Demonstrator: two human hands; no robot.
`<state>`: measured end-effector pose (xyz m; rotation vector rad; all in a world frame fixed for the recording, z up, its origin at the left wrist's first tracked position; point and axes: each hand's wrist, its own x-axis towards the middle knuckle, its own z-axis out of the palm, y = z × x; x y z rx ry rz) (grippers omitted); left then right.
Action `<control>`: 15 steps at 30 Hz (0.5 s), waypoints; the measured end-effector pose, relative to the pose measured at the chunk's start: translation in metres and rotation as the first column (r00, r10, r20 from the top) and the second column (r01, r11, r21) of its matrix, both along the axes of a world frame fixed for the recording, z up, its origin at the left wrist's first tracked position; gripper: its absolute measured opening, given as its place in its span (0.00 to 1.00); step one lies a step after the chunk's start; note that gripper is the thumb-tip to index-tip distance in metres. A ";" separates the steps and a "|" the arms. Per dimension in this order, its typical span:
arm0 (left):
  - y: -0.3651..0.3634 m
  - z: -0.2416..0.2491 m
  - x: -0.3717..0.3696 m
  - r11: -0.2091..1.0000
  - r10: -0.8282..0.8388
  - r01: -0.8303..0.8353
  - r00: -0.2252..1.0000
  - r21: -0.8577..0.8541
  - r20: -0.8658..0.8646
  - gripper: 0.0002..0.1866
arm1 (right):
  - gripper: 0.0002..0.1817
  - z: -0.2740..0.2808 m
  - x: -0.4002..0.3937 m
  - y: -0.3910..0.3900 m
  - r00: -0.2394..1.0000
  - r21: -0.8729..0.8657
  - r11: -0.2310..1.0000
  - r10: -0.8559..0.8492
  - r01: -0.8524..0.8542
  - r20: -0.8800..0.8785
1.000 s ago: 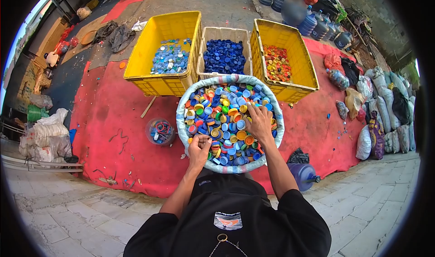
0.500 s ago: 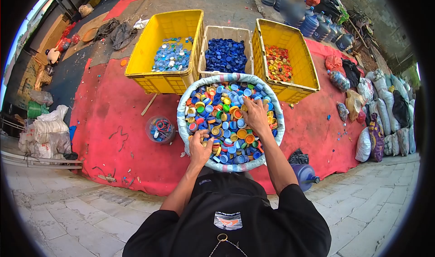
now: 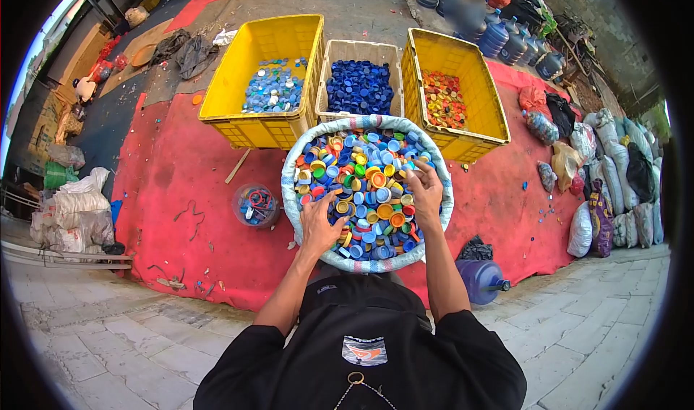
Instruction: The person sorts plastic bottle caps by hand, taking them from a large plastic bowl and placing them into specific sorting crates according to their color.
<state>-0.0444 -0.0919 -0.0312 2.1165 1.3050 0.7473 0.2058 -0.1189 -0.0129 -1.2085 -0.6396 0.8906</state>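
Note:
A round tub lined with pale blue cloth stands in front of me, heaped with mixed bottle caps in blue, yellow, orange, red, green and white. My left hand rests over the left part of the heap, thumb and fingers apart, with nothing visible held. Over the right part, my right hand has its fingers bent together around what looks like a light bottle cap at the tips. The fingers partly hide this cap.
Beyond the tub stand a yellow crate of light blue and white caps, a white crate of dark blue caps, and another yellow crate of red and yellow caps. A small clear bucket sits left; a water jug lies right.
My right hand has shifted to the right across the caps. My left hand has moved slightly, its fingers now further apart and pointing more to the right.

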 end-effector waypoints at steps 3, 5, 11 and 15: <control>0.004 0.000 0.000 0.999 -0.026 0.026 1.000 -0.042 -0.015 0.37 | 0.25 0.009 0.001 -0.034 0.789 0.104 0.994 0.100 -0.046 -0.607; 0.005 0.001 0.001 0.998 -0.033 0.032 0.999 -0.058 -0.019 0.36 | 0.26 0.012 -0.007 -0.052 0.686 0.120 0.990 0.141 -0.078 -0.714; 0.014 -0.010 0.002 0.997 -0.054 0.053 0.999 -0.047 -0.005 0.32 | 0.17 0.011 -0.036 -0.083 0.555 -0.047 0.988 0.042 -0.146 -0.831; 0.017 0.000 0.004 0.994 -0.014 0.029 0.991 -0.105 0.136 0.26 | 0.16 -0.002 -0.046 -0.078 0.950 -0.324 0.931 0.066 -0.169 -0.306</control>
